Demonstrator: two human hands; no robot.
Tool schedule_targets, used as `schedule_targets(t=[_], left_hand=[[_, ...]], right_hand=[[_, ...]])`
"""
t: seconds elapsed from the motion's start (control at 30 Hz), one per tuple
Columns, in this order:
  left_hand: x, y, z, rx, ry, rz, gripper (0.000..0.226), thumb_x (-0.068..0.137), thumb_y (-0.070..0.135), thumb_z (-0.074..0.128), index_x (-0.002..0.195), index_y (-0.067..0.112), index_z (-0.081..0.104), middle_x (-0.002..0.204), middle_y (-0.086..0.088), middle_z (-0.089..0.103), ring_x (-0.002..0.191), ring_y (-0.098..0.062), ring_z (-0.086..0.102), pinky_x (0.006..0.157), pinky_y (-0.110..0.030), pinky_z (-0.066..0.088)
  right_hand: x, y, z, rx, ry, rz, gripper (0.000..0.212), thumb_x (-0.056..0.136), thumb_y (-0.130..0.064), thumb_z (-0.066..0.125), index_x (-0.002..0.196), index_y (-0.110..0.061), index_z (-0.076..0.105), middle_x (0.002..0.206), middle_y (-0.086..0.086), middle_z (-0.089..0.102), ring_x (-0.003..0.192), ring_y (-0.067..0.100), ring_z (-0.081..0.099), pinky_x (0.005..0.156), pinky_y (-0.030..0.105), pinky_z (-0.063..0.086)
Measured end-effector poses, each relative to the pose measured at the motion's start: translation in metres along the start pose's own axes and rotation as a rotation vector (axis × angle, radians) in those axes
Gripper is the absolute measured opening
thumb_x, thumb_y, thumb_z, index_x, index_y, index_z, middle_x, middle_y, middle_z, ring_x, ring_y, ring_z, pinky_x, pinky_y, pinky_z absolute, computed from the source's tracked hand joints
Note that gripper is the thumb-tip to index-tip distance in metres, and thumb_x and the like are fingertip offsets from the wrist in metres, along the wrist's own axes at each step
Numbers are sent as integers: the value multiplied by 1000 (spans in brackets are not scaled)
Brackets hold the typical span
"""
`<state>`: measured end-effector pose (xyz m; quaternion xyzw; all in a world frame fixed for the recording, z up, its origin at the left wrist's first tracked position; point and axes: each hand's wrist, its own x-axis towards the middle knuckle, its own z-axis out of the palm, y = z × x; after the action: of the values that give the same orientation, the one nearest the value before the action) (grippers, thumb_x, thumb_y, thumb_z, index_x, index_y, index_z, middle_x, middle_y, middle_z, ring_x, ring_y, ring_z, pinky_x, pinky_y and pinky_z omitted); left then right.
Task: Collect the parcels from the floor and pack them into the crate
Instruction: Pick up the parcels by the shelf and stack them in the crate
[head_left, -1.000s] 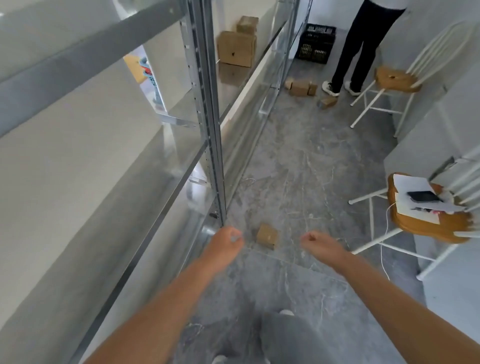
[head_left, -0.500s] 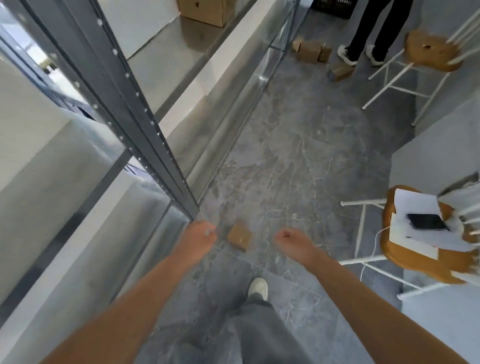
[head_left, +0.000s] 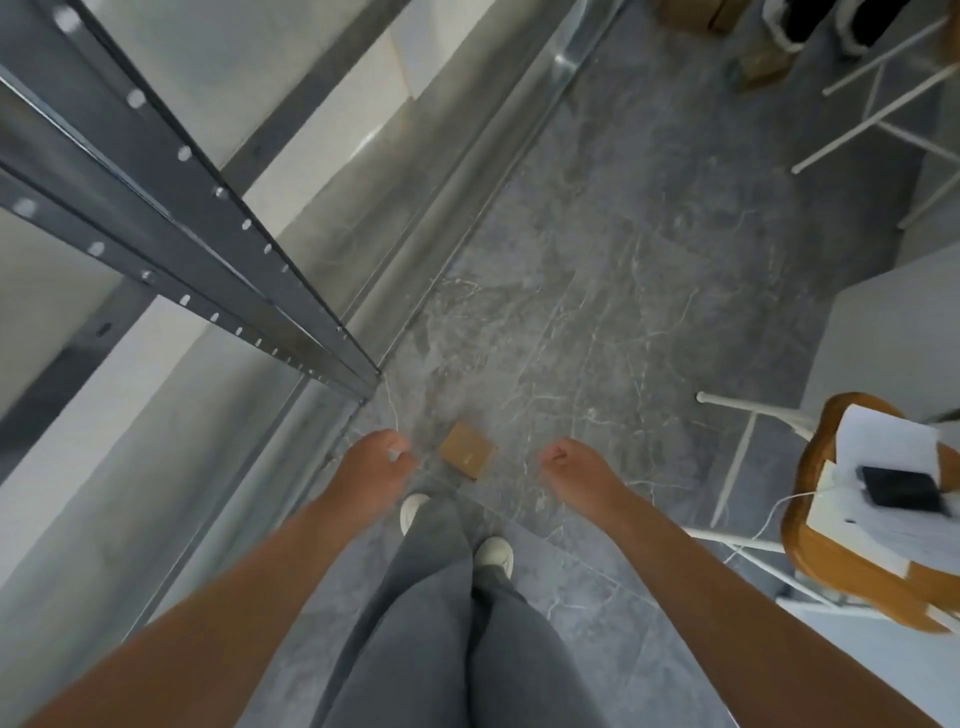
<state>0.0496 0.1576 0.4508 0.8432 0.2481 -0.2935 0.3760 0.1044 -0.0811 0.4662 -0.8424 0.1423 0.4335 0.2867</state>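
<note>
A small brown cardboard parcel lies on the grey marble floor just ahead of my feet. My left hand hangs to the left of it, fingers curled, holding nothing. To the right of the parcel, my right hand is also curled and empty. Neither hand touches the parcel. More brown parcels lie far up the aisle near another person's shoes; one more parcel sits beside them. The crate is out of view.
A metal shelving rack runs along the left of the aisle. A wooden chair with papers and a phone stands at the right. Another white chair's legs show at the top right. A person's shoes are at the top.
My view has tilted down and I have stepped closer; the parcel now lies right in front of my shoes. The far crate has left the view. Both hands stay curled and empty.
</note>
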Motion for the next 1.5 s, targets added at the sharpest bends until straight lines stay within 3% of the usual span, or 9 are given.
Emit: schedule_targets(t=[0.23, 0.4, 0.63, 0.77, 0.83, 0.97, 1.2, 1.37, 1.5], left_hand=[[65, -9, -3, 16, -28, -26, 30, 94, 17, 48, 119, 7, 62, 123, -10, 61, 109, -22, 57, 84, -25, 38], [113, -28, 27, -30, -21, -111, 23, 94, 14, 48, 110, 9, 64, 113, -13, 64, 99, -25, 60, 80, -29, 45], [163, -56, 141, -19, -158, -252, 15, 95, 15, 48, 100, 6, 59, 97, -10, 54, 89, -19, 51, 79, -30, 39], [221, -81, 200, -43, -104, -258, 27, 92, 18, 48, 110, 4, 63, 117, -16, 62, 108, -31, 58, 89, -35, 47], [256, -92, 219, -78, -85, -264, 24, 92, 12, 49, 108, -1, 62, 112, -18, 61, 103, -31, 59, 81, -32, 42], [330, -130, 256, -122, 9, -279, 35, 94, 12, 50, 128, 2, 51, 131, -16, 53, 117, -30, 53, 93, -36, 42], [395, -177, 338, -164, -51, -330, 51, 89, 9, 50, 140, 9, 44, 141, -16, 48, 127, -32, 48, 107, -37, 38], [368, -170, 341, -424, 93, -526, 37, 83, 9, 53, 119, 5, 57, 120, -15, 61, 102, -32, 59, 86, -35, 48], [327, -147, 293, -696, 230, -600, 27, 85, 12, 52, 106, 19, 67, 117, -8, 64, 107, -32, 61, 85, -27, 46]], right_hand=[[68, -17, 10, -97, -42, 53, 27, 88, -8, 40, 104, 1, 60, 84, 9, 56, 71, 19, 48, 60, 30, 37], [132, -12, 20, -164, -61, 51, 29, 95, -12, 40, 115, -2, 58, 113, 15, 59, 92, 26, 54, 72, 30, 41], [248, 36, 51, -352, -202, 81, 13, 96, -16, 44, 85, -10, 48, 78, 2, 47, 70, 18, 50, 52, 24, 32], [322, 70, 79, -428, -293, 76, 20, 95, -9, 41, 86, 0, 57, 105, 22, 59, 98, 33, 58, 66, 27, 35], [360, 91, 98, -372, -291, 120, 26, 96, -11, 42, 100, 5, 62, 108, 22, 62, 103, 35, 60, 70, 30, 44], [425, 125, 149, -120, -261, 218, 25, 93, -16, 51, 69, -11, 52, 71, 6, 50, 78, 24, 53, 74, 34, 44], [482, 166, 222, 303, -336, 448, 8, 93, -16, 53, 94, -8, 57, 109, 15, 56, 119, 30, 55, 99, 41, 46], [467, 153, 236, 586, -194, 384, 21, 93, -14, 51, 112, -6, 56, 94, 8, 55, 85, 20, 56, 85, 46, 51], [424, 120, 183, 615, -146, 299, 33, 98, -33, 46, 123, -11, 52, 121, 11, 56, 103, 26, 57, 87, 45, 55]])
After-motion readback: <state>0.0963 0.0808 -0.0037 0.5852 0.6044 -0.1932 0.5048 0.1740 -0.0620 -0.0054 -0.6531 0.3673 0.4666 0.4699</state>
